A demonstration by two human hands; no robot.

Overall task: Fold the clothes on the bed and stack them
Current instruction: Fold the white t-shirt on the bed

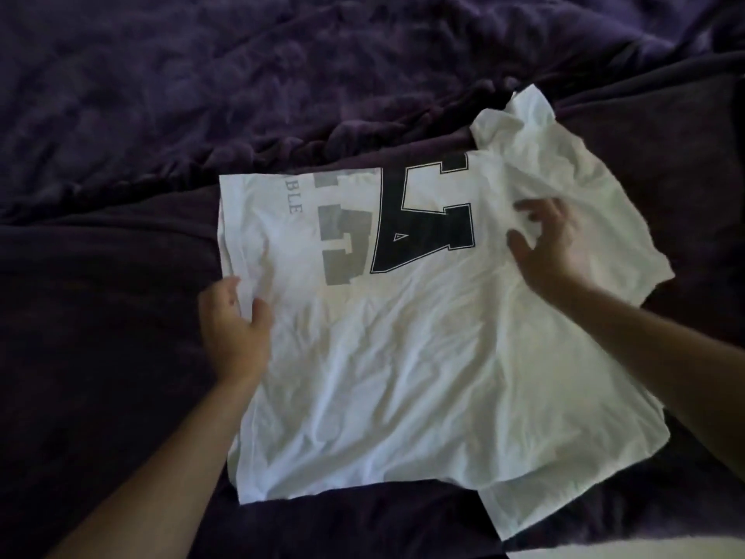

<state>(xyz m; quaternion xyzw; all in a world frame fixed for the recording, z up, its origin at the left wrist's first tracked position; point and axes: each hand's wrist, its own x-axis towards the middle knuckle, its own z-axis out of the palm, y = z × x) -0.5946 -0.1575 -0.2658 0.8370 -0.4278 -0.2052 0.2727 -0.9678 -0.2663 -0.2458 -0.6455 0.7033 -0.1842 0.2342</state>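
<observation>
- A purple plush blanket [201, 74] is seen rumpled across the far part of the view, bunched into folds along its near edge.
- A darker, smoother cover [100, 316] is spread nearer, meeting that bunched edge.
- A pale strip [645, 549] is cut off at the lower right corner; what it is cannot be told.

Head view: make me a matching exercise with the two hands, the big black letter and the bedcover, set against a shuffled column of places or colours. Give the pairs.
Column one:
1. left hand
2. right hand
3. big black letter
4. bedcover

Column two:
a. dark purple, rumpled
b. grips the left edge of the white T-shirt
c. printed on the shirt
d. over the shirt's crumpled right side, fingers spread

Pairs: 1-b; 2-d; 3-c; 4-a.
</observation>
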